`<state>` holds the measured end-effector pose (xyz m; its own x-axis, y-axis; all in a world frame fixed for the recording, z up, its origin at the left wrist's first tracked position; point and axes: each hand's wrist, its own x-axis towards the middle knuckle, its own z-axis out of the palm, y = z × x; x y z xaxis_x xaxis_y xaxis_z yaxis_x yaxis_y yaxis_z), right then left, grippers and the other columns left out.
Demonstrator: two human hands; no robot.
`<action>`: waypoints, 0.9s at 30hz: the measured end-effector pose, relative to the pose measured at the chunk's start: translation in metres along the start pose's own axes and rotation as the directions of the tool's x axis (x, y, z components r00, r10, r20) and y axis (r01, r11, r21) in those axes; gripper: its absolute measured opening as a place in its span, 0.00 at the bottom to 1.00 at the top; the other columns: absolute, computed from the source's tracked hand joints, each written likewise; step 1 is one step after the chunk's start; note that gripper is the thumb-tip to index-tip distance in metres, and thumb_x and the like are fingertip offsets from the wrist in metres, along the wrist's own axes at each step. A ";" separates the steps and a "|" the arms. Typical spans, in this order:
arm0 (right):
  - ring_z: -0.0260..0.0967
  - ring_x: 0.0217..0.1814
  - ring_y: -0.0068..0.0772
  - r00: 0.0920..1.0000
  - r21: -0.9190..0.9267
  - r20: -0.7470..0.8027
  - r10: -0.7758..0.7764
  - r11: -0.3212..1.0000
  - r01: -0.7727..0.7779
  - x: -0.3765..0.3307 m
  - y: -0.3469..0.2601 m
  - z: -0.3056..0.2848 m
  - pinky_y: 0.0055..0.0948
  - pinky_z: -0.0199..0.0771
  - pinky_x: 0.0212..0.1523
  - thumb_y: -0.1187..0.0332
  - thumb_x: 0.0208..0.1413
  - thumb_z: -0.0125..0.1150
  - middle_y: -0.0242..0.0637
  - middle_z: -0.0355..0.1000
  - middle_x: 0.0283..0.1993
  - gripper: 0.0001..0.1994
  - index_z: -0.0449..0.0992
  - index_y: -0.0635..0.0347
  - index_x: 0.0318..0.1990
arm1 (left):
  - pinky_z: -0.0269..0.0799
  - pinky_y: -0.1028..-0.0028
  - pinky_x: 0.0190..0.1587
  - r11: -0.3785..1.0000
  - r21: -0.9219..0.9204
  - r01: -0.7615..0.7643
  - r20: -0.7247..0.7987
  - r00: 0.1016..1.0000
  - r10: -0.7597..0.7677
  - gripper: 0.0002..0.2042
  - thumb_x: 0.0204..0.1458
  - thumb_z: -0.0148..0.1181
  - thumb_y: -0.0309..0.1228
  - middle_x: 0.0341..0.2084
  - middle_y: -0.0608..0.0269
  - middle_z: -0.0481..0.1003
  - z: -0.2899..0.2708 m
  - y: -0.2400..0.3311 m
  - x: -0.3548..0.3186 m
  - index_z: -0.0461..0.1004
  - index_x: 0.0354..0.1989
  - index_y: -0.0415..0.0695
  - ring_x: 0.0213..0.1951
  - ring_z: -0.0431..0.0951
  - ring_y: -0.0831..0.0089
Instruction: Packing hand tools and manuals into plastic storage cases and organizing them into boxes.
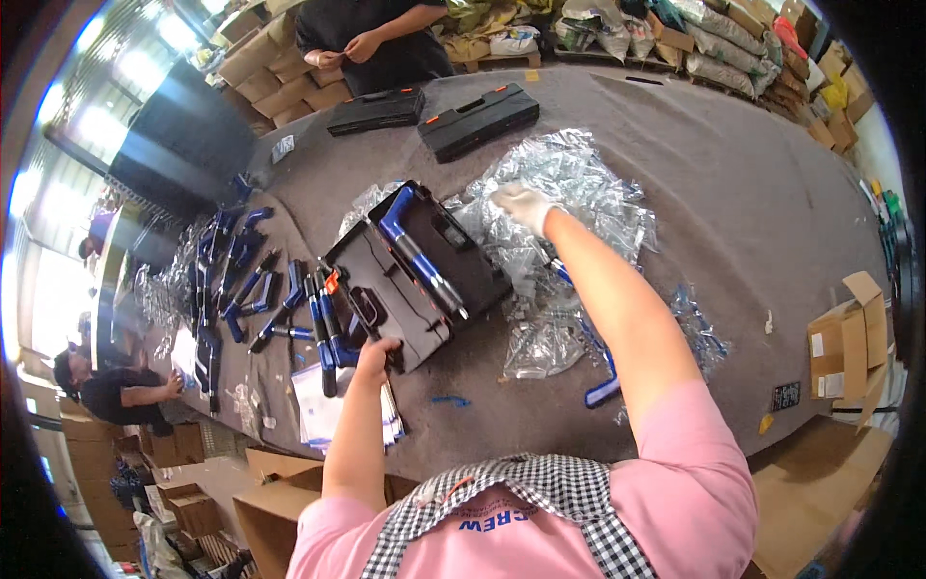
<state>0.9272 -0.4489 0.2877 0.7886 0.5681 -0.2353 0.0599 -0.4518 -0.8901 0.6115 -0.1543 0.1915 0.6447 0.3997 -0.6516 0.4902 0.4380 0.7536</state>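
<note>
An open black plastic carrying case (400,289) lies in front of me. My bare left hand (378,359) is closed around its near left edge. Inside the case rests a blue-and-black tool (421,261) with a bent handle and a narrow metal tip. My right hand (524,207), in a whitish glove, is over a heap of clear plastic packets (569,174) just beyond the case. Its fingers look drawn together, but what they hold is too small to make out. A blue handle (603,391) shows beside my right forearm.
Several similar blue-and-black tools (236,261) lie on the left of the grey-covered table (733,241). Two closed black cases (479,121) (376,111) sit at the far side, near a standing person (371,43). Papers (318,410) lie near my left arm. A cardboard box (844,347) stands right.
</note>
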 end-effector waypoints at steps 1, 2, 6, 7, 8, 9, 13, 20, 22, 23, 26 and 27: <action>0.70 0.53 0.40 0.994 -0.068 0.111 -0.006 0.998 0.013 0.029 0.010 0.009 0.33 0.66 0.56 0.47 0.55 0.55 0.44 0.71 0.55 0.27 0.75 0.58 0.53 | 0.77 0.64 0.40 1.000 0.000 -0.027 -0.012 1.000 0.027 0.21 0.41 0.59 0.18 0.37 0.57 0.76 0.003 -0.005 0.005 0.69 0.48 0.40 0.36 0.78 0.61; 0.69 0.54 0.42 0.977 -0.135 0.212 0.010 0.991 0.019 0.054 0.032 0.017 0.33 0.65 0.57 0.45 0.54 0.56 0.44 0.71 0.57 0.29 0.75 0.59 0.53 | 0.77 0.62 0.43 0.997 -0.012 -0.079 0.067 0.995 0.080 0.19 0.42 0.57 0.17 0.37 0.56 0.76 0.020 -0.004 0.003 0.71 0.46 0.40 0.39 0.78 0.61; 0.73 0.43 0.37 0.945 0.058 0.247 0.216 0.970 -0.237 0.054 -0.036 0.105 0.35 0.70 0.48 0.48 0.45 0.68 0.43 0.77 0.43 0.31 0.77 0.68 0.48 | 0.75 0.64 0.46 0.993 -0.038 -0.113 -0.016 0.994 0.112 0.23 0.41 0.60 0.15 0.38 0.56 0.77 0.001 -0.015 -0.013 0.69 0.50 0.38 0.40 0.78 0.61; 0.74 0.37 0.35 0.969 0.088 0.103 0.223 0.969 -0.232 0.071 -0.013 0.104 0.34 0.72 0.43 0.51 0.45 0.68 0.41 0.77 0.39 0.27 0.79 0.69 0.43 | 0.75 0.64 0.46 0.994 -0.020 -0.109 -0.016 0.994 0.109 0.23 0.41 0.60 0.15 0.38 0.56 0.77 0.013 -0.012 -0.011 0.69 0.50 0.38 0.40 0.78 0.62; 0.73 0.33 0.34 0.952 0.197 0.063 0.299 0.931 -0.306 0.089 0.020 0.101 0.34 0.73 0.37 0.53 0.43 0.69 0.41 0.77 0.36 0.24 0.80 0.69 0.38 | 0.75 0.65 0.46 0.991 -0.031 -0.128 0.028 0.991 0.128 0.24 0.40 0.60 0.15 0.39 0.56 0.76 0.025 -0.007 -0.008 0.68 0.51 0.38 0.41 0.78 0.62; 0.73 0.32 0.34 0.945 0.189 0.113 0.307 0.927 -0.324 0.086 0.009 0.104 0.33 0.73 0.35 0.56 0.44 0.68 0.42 0.77 0.34 0.21 0.80 0.70 0.36 | 0.74 0.64 0.46 0.994 -0.047 -0.099 0.025 0.995 0.101 0.25 0.40 0.61 0.15 0.40 0.56 0.76 0.021 -0.007 -0.008 0.68 0.51 0.38 0.42 0.77 0.62; 0.75 0.33 0.44 0.978 0.032 0.059 0.199 0.979 -0.201 0.068 -0.004 0.096 0.38 0.74 0.36 0.70 0.42 0.55 0.50 0.76 0.33 0.16 0.76 0.72 0.38 | 0.71 0.67 0.49 0.980 -0.008 -0.197 0.041 0.980 0.197 0.33 0.34 0.62 0.15 0.44 0.58 0.75 0.015 -0.009 -0.006 0.64 0.55 0.39 0.46 0.75 0.62; 0.69 0.28 0.30 0.936 0.593 -0.280 0.214 0.805 -0.007 -0.135 -0.011 0.075 0.34 0.73 0.29 0.77 0.44 0.50 0.34 0.70 0.28 0.14 0.73 0.63 0.41 | 0.71 0.71 0.47 0.902 0.238 -0.361 0.305 0.909 0.283 0.27 0.38 0.60 0.16 0.38 0.63 0.76 0.008 0.086 -0.075 0.68 0.53 0.38 0.43 0.75 0.71; 0.72 0.37 0.37 0.841 0.795 -0.374 0.391 0.602 0.073 -0.207 -0.014 0.109 0.36 0.77 0.38 0.79 0.43 0.49 0.39 0.72 0.37 0.19 0.72 0.63 0.47 | 0.69 0.71 0.48 0.871 0.325 -0.369 0.453 0.869 0.199 0.27 0.39 0.60 0.18 0.40 0.61 0.76 0.002 0.105 -0.070 0.68 0.54 0.36 0.42 0.74 0.71; 0.72 0.40 0.39 0.807 0.829 -0.389 0.445 0.551 0.096 -0.232 0.028 0.133 0.37 0.77 0.41 0.79 0.43 0.50 0.40 0.72 0.40 0.22 0.71 0.63 0.50 | 0.70 0.71 0.46 0.793 0.431 -0.430 0.545 0.825 0.151 0.29 0.39 0.61 0.20 0.40 0.59 0.76 0.007 0.111 -0.056 0.67 0.56 0.34 0.41 0.74 0.71; 0.71 0.42 0.37 0.719 0.886 -0.339 0.606 0.464 0.027 -0.320 0.066 0.212 0.34 0.74 0.46 0.77 0.46 0.54 0.38 0.73 0.40 0.17 0.72 0.65 0.48 | 0.72 0.70 0.44 0.490 0.715 -0.499 0.642 0.746 -0.177 0.31 0.39 0.62 0.23 0.39 0.56 0.76 0.043 0.113 -0.022 0.66 0.58 0.37 0.39 0.76 0.68; 0.71 0.41 0.35 0.733 0.838 -0.355 0.579 0.545 -0.025 -0.343 0.081 0.239 0.34 0.73 0.44 0.74 0.51 0.57 0.37 0.73 0.39 0.11 0.75 0.65 0.43 | 0.72 0.70 0.44 0.437 0.755 -0.489 0.629 0.727 -0.274 0.32 0.38 0.62 0.23 0.40 0.56 0.77 0.055 0.107 -0.016 0.66 0.59 0.38 0.39 0.75 0.68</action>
<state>0.5157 -0.5158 0.2029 0.8306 -0.0898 -0.5496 -0.4996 0.3159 -0.8066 0.6862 -0.1584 0.2871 0.7039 -0.3361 -0.6257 0.3419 -0.6119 0.7132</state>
